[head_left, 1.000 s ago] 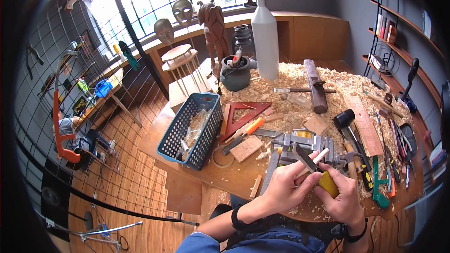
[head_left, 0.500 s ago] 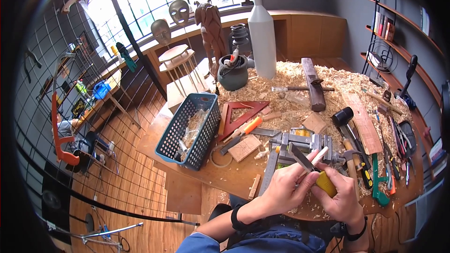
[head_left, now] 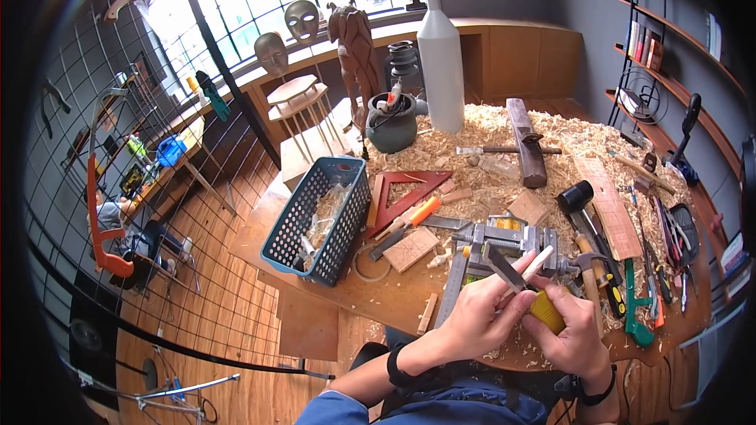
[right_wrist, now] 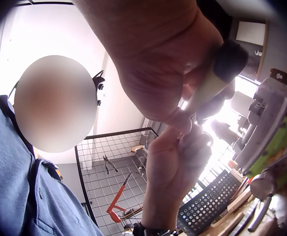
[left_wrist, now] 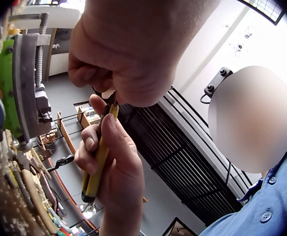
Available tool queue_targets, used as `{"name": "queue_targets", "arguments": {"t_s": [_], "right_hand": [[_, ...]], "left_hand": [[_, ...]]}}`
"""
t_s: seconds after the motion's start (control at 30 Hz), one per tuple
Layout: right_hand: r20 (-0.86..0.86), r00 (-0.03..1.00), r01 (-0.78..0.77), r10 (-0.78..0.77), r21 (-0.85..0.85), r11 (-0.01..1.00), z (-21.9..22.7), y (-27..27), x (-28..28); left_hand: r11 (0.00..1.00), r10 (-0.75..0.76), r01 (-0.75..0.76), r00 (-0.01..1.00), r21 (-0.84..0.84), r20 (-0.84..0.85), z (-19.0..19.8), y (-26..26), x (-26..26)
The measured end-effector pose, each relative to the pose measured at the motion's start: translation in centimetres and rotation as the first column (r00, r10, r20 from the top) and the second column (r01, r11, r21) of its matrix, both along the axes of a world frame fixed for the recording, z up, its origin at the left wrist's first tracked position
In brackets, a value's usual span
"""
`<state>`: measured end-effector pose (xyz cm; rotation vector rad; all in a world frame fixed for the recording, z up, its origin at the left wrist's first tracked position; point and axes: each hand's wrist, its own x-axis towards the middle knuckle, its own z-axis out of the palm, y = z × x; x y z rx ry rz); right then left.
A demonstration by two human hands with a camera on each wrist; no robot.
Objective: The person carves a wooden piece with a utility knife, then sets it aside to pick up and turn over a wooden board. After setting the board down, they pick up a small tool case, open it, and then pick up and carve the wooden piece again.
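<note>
Both hands meet over the bench's front edge in the head view. My right hand [head_left: 573,332] grips a yellow knife handle [head_left: 546,312], whose black end [right_wrist: 230,59] shows in the right wrist view. A dark blade [head_left: 504,266] points up and left from the hands. Beside it, a thin pale stick [head_left: 539,263] rises from my left hand [head_left: 482,321], which pinches its lower part. The left thumb lies against the knife, close to the right fingers. In the left wrist view the left hand [left_wrist: 124,59] hides the stick and most of the blade.
Just beyond the hands is a metal vise [head_left: 512,238]. A perforated basket [head_left: 346,228] stands to the left, near a red triangle [head_left: 413,201]. A black mallet [head_left: 576,197], a green-handled tool [head_left: 639,334] and other tools lie to the right among wood shavings [head_left: 492,122].
The head view has shifted slightly, so the bench and its objects appear a little further left. Both hands keep nearly the same hold, with only a slight change in the knife's angle.
</note>
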<state>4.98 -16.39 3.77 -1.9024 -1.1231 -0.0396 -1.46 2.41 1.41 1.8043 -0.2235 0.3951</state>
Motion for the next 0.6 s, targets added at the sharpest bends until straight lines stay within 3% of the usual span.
{"name": "queue_targets", "arguments": {"t_s": [0.33,0.6], "right_hand": [[-0.009,1.0,-0.023,0.023,-0.009,1.0,0.0,0.0,0.1],[0.032,0.999,0.001,-0.001,-0.003,1.0,-0.2,0.0,0.1]], "left_hand": [[0.999,-0.037,0.036,0.999,0.012,0.019,-0.4,0.3,0.1],[0.999,0.016,-0.021,0.976,0.024,0.219,-1.6,-0.2,0.9]]}}
